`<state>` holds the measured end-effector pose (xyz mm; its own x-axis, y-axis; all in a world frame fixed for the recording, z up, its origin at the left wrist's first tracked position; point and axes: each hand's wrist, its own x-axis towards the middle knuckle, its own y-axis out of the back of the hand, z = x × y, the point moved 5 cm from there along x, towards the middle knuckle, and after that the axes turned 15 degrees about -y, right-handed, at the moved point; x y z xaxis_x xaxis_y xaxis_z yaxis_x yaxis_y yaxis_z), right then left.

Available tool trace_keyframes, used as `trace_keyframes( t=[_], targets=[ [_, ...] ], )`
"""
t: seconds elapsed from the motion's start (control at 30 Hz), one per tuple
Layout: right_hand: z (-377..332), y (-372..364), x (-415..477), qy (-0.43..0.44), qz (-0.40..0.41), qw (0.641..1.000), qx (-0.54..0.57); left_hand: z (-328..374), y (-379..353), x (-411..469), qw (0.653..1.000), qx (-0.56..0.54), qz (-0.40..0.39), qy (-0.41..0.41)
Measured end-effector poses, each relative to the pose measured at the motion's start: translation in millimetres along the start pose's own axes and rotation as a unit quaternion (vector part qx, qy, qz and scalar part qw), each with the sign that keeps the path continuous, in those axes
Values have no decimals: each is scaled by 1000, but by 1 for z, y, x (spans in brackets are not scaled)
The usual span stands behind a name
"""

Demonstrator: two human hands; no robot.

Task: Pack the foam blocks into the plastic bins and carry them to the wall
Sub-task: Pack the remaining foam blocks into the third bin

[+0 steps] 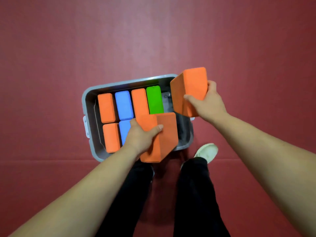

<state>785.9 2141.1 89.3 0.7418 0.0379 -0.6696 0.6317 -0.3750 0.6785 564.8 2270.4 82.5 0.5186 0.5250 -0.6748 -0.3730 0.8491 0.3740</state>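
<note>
A grey plastic bin (89, 94) stands on the red floor in front of my feet. Inside it stand several foam blocks on edge: orange blocks (106, 107), blue blocks (123, 105) and a green block (155, 100). My left hand (142, 135) grips an orange foam block (164, 134) over the bin's near right part. My right hand (208, 101) grips another orange foam block (189, 89) above the bin's right rim. A bare gap of bin floor (166, 101) shows to the right of the green block.
Red floor mat (153, 40) spreads all around the bin. My legs in black trousers (195, 194) and a white shoe (207, 151) stand just behind the bin's near edge. A white latch (85, 125) sits on the bin's left side.
</note>
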Motion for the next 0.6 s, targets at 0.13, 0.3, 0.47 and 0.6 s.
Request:
trace_keyframes(
  t=[0.13, 0.3, 0.47, 0.6],
  targets=[
    [-34, -17, 32, 29, -23, 997, -69, 0, -23, 2, 999, -12, 30, 22],
    [-39, -37, 53, 43, -59, 992, -106, -1, -56, -6, 997, -43, 58, 35],
    [-35, -54, 83, 24, -93, 992, -85, 4, -86, -3, 995, -34, 85, 44],
    [-29, -78, 101, 19, -100, 992, -80, 12, -84, 17, 993, 14, 109, 45]
  ],
)
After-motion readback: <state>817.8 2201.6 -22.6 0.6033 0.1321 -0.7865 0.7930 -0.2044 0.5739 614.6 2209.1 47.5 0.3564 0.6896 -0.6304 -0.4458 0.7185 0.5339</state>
